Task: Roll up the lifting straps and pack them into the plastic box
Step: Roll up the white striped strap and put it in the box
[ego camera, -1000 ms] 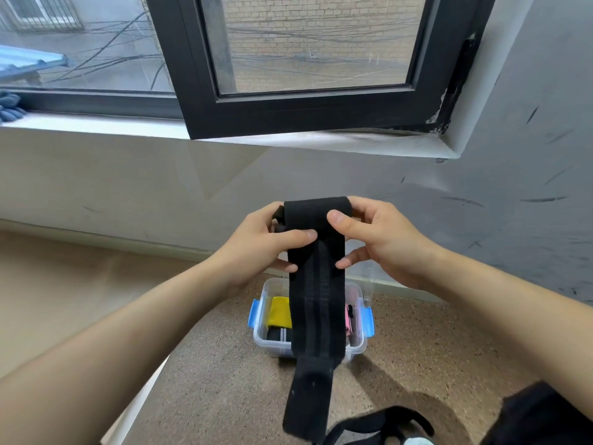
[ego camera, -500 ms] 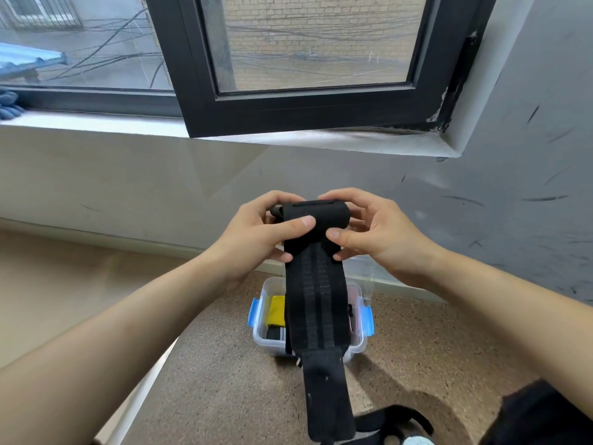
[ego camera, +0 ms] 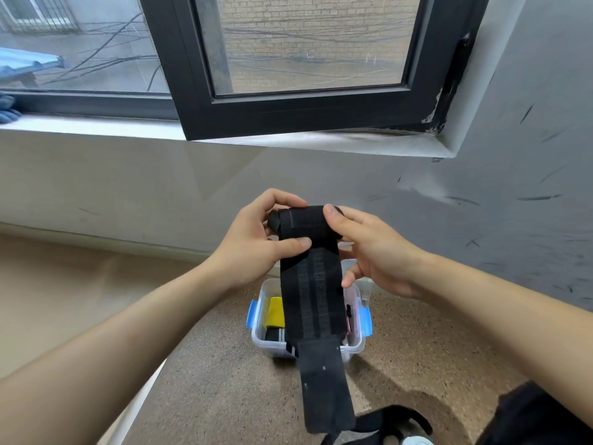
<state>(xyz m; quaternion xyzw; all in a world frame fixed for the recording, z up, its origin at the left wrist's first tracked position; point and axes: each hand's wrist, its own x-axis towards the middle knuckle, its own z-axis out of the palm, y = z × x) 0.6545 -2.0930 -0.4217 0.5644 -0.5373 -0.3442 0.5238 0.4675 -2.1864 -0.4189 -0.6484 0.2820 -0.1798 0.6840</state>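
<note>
The black lifting strap (ego camera: pixel 311 293) is up in the air between both hands, right above the plastic box (ego camera: pixel 259 337), which sits on the speckled floor (ego camera: pixel 224 387) near the far wall. The top end is wound into a small roll (ego camera: pixel 301 221). The rest hangs straight down in front of the box, with the wider plain tab (ego camera: pixel 324 390) dangling at the near end.

The left hand (ego camera: pixel 250 245) has its thumb pressed flat across the front of the strap just under the roll, with the other fingers curled round the back. The right hand (ego camera: pixel 378 255) has its thumb tip on the roll's top right corner, pinching it against the fingers behind. Its lower fingers look loosely curled behind the strap, and I can't tell what they touch.

Handling-wise, my guess is light, soft woven webbing. It looks totally floppy, so the roll will probably spring loose the second it's let go. It seems grippy rather than slippery, and nothing about it looks fragile. I'd hold the roll by its two side edges with thumbs on the front, and keep a bit of tension on the hanging part so the layers stack straight.

The box has no lid on, and there's a yellow piece (ego camera: pixel 276 313) in it. A second black strap (ego camera: pixel 388 420) lies on the floor at the near edge.
</note>
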